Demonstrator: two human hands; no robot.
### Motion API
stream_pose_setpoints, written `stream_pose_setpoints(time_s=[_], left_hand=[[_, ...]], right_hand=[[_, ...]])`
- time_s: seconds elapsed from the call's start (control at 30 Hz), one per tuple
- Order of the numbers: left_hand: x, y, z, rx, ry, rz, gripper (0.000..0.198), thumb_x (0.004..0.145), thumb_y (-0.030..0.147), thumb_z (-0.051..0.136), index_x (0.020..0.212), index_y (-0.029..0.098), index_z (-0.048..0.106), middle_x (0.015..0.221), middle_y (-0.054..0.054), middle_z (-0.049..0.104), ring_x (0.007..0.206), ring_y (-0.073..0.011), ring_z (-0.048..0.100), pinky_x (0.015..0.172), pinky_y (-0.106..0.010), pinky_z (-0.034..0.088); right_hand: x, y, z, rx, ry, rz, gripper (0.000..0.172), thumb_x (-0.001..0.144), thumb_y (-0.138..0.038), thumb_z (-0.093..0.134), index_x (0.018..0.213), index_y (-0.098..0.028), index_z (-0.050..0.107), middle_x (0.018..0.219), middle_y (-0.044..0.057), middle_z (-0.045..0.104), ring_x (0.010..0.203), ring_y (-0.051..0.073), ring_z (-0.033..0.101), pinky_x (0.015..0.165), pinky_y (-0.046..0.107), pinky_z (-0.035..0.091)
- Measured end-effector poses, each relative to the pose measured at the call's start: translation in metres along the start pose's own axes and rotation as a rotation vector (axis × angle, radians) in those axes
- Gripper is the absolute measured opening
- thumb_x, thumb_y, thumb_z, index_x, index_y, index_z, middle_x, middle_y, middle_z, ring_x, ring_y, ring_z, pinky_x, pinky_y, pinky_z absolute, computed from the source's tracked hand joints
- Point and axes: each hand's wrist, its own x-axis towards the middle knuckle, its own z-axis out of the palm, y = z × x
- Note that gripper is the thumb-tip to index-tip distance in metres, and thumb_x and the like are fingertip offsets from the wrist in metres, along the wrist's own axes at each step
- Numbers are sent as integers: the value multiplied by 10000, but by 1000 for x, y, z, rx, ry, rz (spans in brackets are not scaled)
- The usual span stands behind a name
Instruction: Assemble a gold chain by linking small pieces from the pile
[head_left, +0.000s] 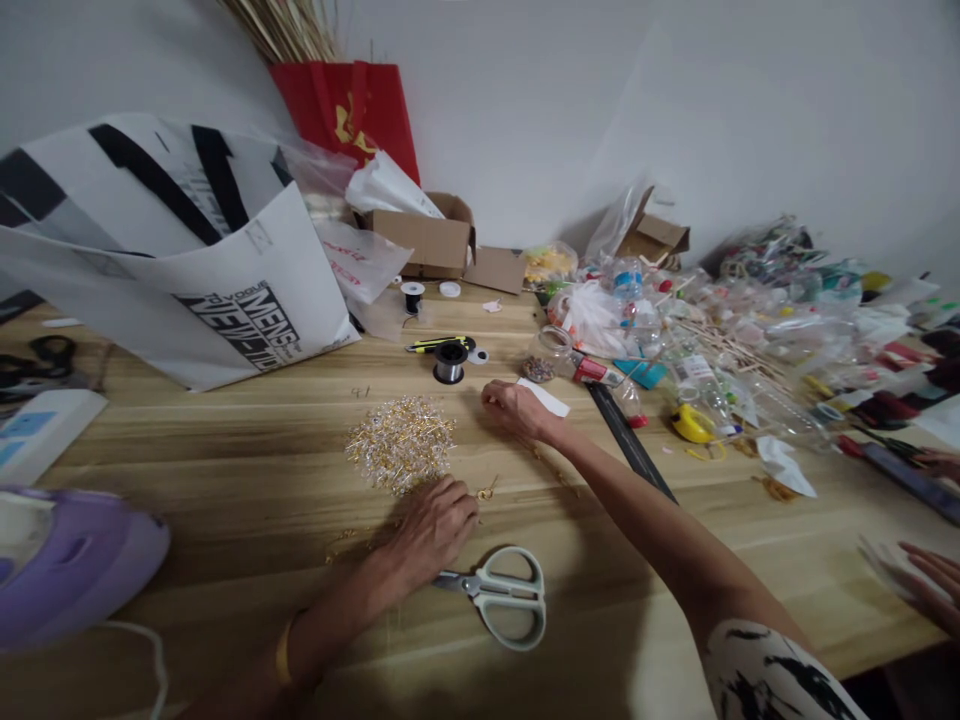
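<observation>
My left hand point(439, 522) rests low over the wooden table with its fingers curled together, at the lower right edge of a pile of small clear and gold pieces point(401, 440). A little gold wire-like piece point(486, 493) lies by its fingertips; whatever the fingers grip is hidden. Farther forward, my right hand point(516, 408) has its fingers pinched close to the tabletop, and I cannot make out what is between them. Scissors with pale handles point(511, 598) lie just below my left hand, blades partly covered by it. Thin gold strands point(555, 468) lie under my right forearm.
A wire spool point(450, 364) and a yellow-black cutter point(427, 345) lie ahead. At left stand a white bag point(247, 290) and a purple device point(82, 565). Plastic bottles and bags point(690, 320) crowd the right. Another person's hand point(930, 580) shows at the right edge.
</observation>
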Motion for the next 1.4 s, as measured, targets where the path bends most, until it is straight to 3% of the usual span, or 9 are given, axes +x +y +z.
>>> stream_pose_setpoints(time_s=[0.1,0.2,0.43,0.6,0.8,1.2,1.4], left_hand=[[4,-2,-3,-137,97,-79,145,842,142,517,744,154,624,770,-40,634,792,-163,541,741,-290,425],[10,-5,-7,-310,193,-188,110,804,135,538,773,146,643,773,-48,659,776,-158,575,735,-285,451],[15,-14,0,-731,307,-472,277,757,241,566,993,122,646,843,-69,694,729,-158,623,655,-269,504],[15,-18,7,-890,339,-518,242,705,255,627,900,115,662,832,-72,704,747,-167,633,675,-275,514],[15,-16,4,-921,318,-535,141,646,209,670,748,116,637,694,-42,676,652,-138,610,620,-245,501],[16,-10,-1,-724,283,-456,119,709,239,618,653,135,632,629,-28,646,595,-124,563,574,-218,452],[14,-14,1,-751,277,-462,155,744,265,576,670,132,606,590,-3,589,566,-107,516,539,-199,410]], right_hand=[[-14,-2,-3,131,127,-31,128,885,-158,447,894,-145,574,840,44,620,735,120,545,659,210,332],[-32,-13,-4,158,172,-68,132,898,-172,443,888,-157,574,854,49,612,752,124,546,650,212,329],[-73,-52,2,6,112,-159,134,922,-174,423,902,-172,555,859,49,579,659,118,516,572,231,304],[-83,-67,3,19,109,-183,155,929,-198,424,951,-170,575,870,57,592,666,113,529,563,225,311],[-83,-69,9,135,163,-189,267,955,-288,364,915,-158,593,802,58,614,649,113,548,573,220,331],[-86,-71,13,220,126,-213,211,941,-268,399,966,-169,583,842,67,627,701,136,576,622,227,388],[-86,-68,9,395,93,-181,177,928,-256,430,933,-150,572,809,65,624,700,134,578,636,217,405]])
